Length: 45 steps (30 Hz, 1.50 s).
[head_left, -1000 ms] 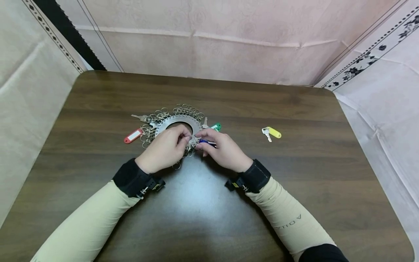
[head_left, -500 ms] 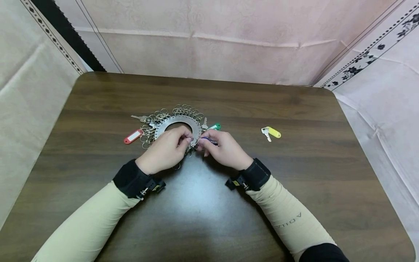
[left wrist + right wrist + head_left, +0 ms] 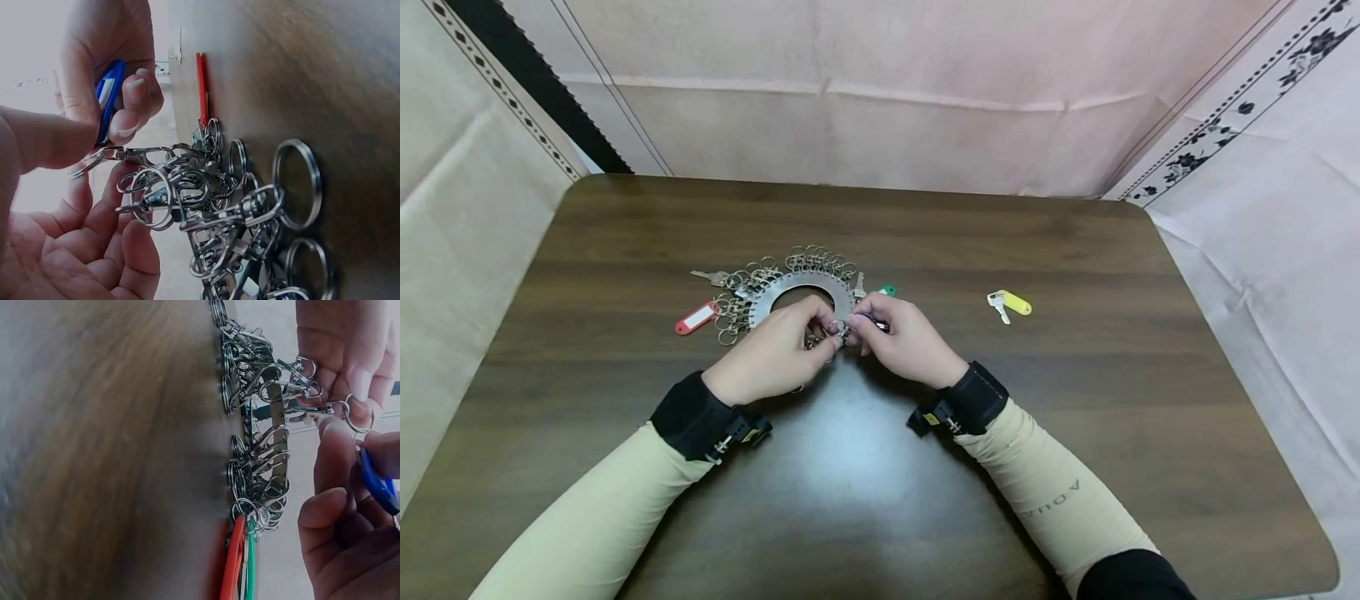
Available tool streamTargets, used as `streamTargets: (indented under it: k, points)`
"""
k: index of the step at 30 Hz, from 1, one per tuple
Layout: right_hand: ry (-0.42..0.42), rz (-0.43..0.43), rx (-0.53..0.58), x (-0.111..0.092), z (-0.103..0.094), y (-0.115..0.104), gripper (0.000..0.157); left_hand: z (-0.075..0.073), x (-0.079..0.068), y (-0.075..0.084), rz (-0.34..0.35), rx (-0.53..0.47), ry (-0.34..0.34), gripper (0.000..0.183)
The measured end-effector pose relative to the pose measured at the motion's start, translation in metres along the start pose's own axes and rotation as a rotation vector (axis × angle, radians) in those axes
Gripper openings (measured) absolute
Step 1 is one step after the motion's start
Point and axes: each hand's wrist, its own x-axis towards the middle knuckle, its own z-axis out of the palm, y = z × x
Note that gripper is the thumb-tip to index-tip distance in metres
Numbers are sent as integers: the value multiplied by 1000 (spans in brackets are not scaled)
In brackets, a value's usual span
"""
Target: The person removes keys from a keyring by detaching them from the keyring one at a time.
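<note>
A silver ring-shaped metal holder (image 3: 763, 307), hung all round with snap clasps and split rings, lies between the hands. My left hand (image 3: 778, 346) is at its near right side, thumb and fingers pinching a split ring (image 3: 364, 428) at the end of a clasp (image 3: 310, 412). In my right hand (image 3: 910, 342) a blue key tag (image 3: 109, 94) is gripped between thumb and fingers, its end right at that split ring. The fingertips of both hands meet there. Mostly covered by the right hand in the head view, the blue tag shows better in both wrist views.
Attached on the holder's left are a red key tag (image 3: 697, 317) and a key (image 3: 709, 277). On its right are another key (image 3: 859, 286) and a green key tag (image 3: 887, 290). A yellow key tag (image 3: 1018, 302) with a key (image 3: 998, 303) lies apart on the brown table (image 3: 1112, 467).
The fingertips have come closer together, and clasps now show bunched between them. My right hand covers more of the blue tag. The head view has shifted slightly.
</note>
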Motion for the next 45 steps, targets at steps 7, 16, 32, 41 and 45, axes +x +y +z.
streamTargets:
  k: [7,16,32,41,45]
  points:
    - [-28,29,49,-3,-2,-19,11,-2,-1,-1,4,-15,86,7]
    - [-27,39,74,-5,0,-14,11,0,-3,-3,-24,-48,133,6]
    - [-19,48,84,1,5,16,13,-3,-2,-1,5,-4,137,6]
    - [-21,22,35,4,4,15,10,-1,-1,-3,65,-5,164,5]
    - [-19,23,9,1,5,16,9,3,-1,-2,66,-20,174,6]
